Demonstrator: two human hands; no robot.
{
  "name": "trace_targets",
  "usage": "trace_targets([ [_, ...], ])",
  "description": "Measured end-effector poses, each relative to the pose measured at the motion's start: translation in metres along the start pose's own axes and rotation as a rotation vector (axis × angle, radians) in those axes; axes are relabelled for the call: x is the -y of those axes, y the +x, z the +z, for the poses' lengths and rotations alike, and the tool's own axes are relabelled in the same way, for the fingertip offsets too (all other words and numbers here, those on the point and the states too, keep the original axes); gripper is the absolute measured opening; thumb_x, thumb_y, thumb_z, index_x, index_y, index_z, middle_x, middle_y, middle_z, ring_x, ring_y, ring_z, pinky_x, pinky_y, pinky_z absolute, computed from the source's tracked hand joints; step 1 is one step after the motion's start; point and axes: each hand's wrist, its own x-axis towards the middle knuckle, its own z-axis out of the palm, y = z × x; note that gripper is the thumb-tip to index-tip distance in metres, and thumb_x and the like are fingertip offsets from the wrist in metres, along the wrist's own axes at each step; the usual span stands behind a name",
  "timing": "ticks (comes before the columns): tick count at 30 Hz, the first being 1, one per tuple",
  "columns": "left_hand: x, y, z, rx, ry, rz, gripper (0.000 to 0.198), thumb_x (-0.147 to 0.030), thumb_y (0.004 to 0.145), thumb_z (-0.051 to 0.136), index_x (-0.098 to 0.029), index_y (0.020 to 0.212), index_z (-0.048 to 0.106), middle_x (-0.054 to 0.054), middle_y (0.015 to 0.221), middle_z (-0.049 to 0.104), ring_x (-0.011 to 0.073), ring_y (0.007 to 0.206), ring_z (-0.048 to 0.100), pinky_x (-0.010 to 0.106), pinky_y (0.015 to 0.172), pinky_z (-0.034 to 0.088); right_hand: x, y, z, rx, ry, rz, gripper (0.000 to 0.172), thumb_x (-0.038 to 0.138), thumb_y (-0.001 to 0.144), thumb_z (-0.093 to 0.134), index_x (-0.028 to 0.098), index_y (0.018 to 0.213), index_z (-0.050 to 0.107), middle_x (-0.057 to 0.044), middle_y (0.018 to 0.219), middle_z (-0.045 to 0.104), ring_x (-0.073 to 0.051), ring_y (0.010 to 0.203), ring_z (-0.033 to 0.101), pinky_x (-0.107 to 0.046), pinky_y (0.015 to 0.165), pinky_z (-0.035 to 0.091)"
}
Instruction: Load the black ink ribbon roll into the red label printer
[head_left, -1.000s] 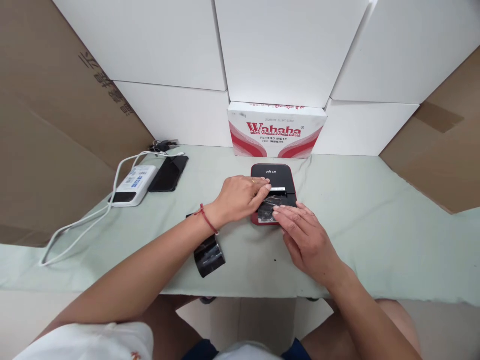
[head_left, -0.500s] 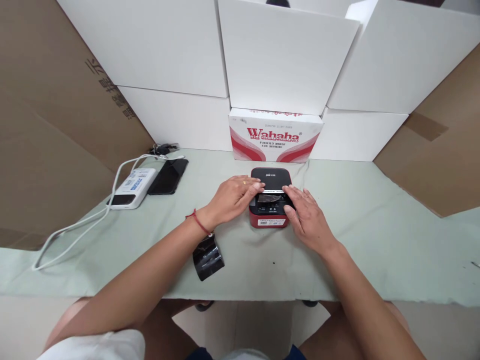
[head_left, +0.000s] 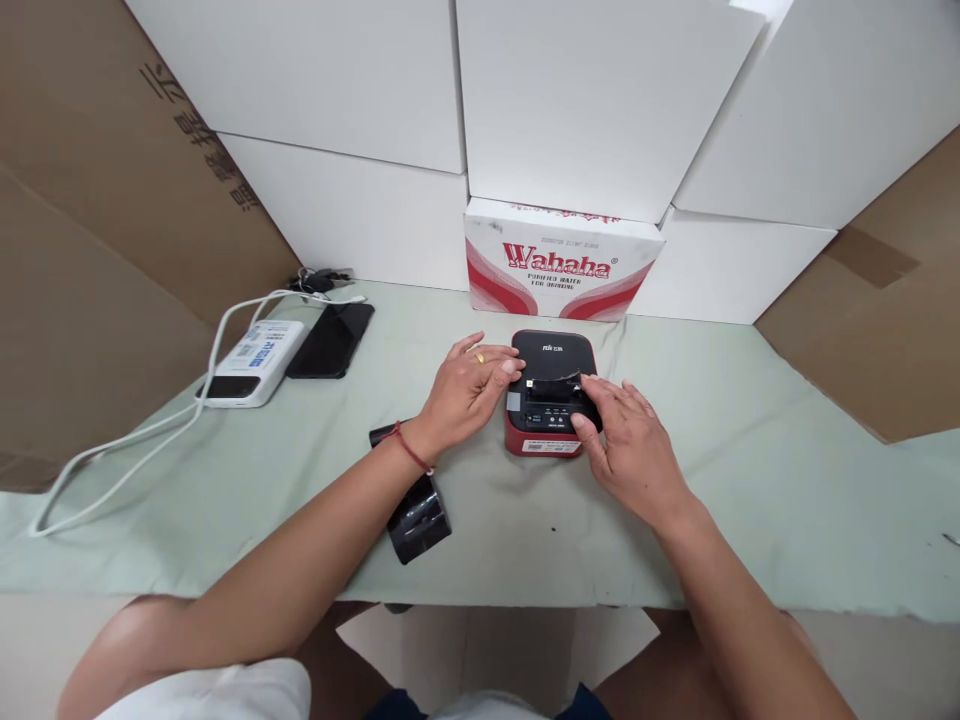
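Note:
A small red box-shaped device with a black top (head_left: 553, 350), which looks like a label printer, sits on the cloth between my hands. Across its top a dark, curled strip (head_left: 555, 387) stands up near the slot, its right end at my right fingertips. My left hand (head_left: 471, 393) has its fingers stretched out, their tips at the device's left edge. Thumb and fingers apart, my right hand (head_left: 632, 440) rests on the device's right side. Under my left forearm lies a glossy black roll of film (head_left: 420, 520), partly hidden by the wrist.
Left of the device are a black phone (head_left: 331, 340) and a white power bank (head_left: 259, 365) with a white cable (head_left: 219, 350). Keys (head_left: 321, 280) lie behind them. A Wahaba-style printed carton (head_left: 562, 262) stands behind the device, before white panels; brown cardboard walls flank both sides.
The dark strip now stands raised, where it lay flatter before. My left fingers have drawn back from the device's top to its left edge. The view has shifted slightly.

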Motion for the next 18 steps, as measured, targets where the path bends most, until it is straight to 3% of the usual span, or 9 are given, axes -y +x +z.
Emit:
trace_targets([
  [6, 0.002, -0.006, 0.010, -0.134, -0.331, -0.152, 0.039, -0.047, 0.103, 0.051, -0.024, 0.088, 0.078, 0.007, 0.104, 0.081, 0.0240, 0.116, 0.071, 0.048, 0.108, 0.052, -0.002, -0.004, 0.010, -0.092, 0.174, 0.026, 0.048, 0.039, 0.107, 0.044, 0.023, 0.152, 0.045, -0.013, 0.146, 0.064, -0.026, 0.139, 0.058, -0.058, 0.125, 0.033],
  [9, 0.000, -0.009, 0.008, -0.117, -0.453, -0.217, 0.032, -0.046, 0.102, 0.054, -0.024, 0.097, 0.078, 0.008, 0.116, 0.078, 0.0240, 0.126, 0.065, 0.048, 0.115, 0.048, 0.000, 0.001, 0.009, -0.093, 0.295, 0.036, 0.059, 0.040, 0.106, 0.047, 0.026, 0.161, 0.029, -0.013, 0.153, 0.058, -0.026, 0.144, 0.053, -0.058, 0.122, 0.037],
  [11, 0.002, -0.010, 0.005, -0.086, -0.500, -0.238, 0.029, -0.045, 0.099, 0.058, -0.026, 0.114, 0.074, 0.008, 0.135, 0.070, 0.0243, 0.136, 0.058, 0.049, 0.122, 0.041, 0.004, 0.006, 0.007, -0.081, 0.351, 0.012, 0.068, 0.041, 0.105, 0.050, 0.026, 0.164, 0.021, -0.015, 0.158, 0.052, -0.028, 0.146, 0.051, -0.058, 0.119, 0.042],
  [14, 0.008, -0.012, 0.004, -0.038, -0.532, -0.240, 0.057, -0.049, 0.091, 0.068, -0.033, 0.145, 0.056, 0.005, 0.166, 0.040, 0.0273, 0.156, 0.033, 0.052, 0.130, 0.025, 0.011, 0.009, 0.006, -0.088, 0.401, -0.063, 0.070, 0.039, 0.104, 0.054, 0.027, 0.164, 0.021, -0.015, 0.157, 0.053, -0.028, 0.141, 0.056, -0.057, 0.118, 0.044],
  [18, 0.015, -0.015, 0.009, 0.036, -0.593, -0.283, 0.093, -0.051, 0.084, 0.073, -0.040, 0.162, 0.024, 0.001, 0.176, 0.012, 0.0298, 0.163, 0.009, 0.057, 0.132, 0.010, 0.012, -0.004, 0.008, -0.152, 0.360, -0.196, 0.054, 0.023, 0.101, 0.056, 0.028, 0.153, 0.043, -0.010, 0.139, 0.068, -0.026, 0.136, 0.059, -0.058, 0.121, 0.041],
])
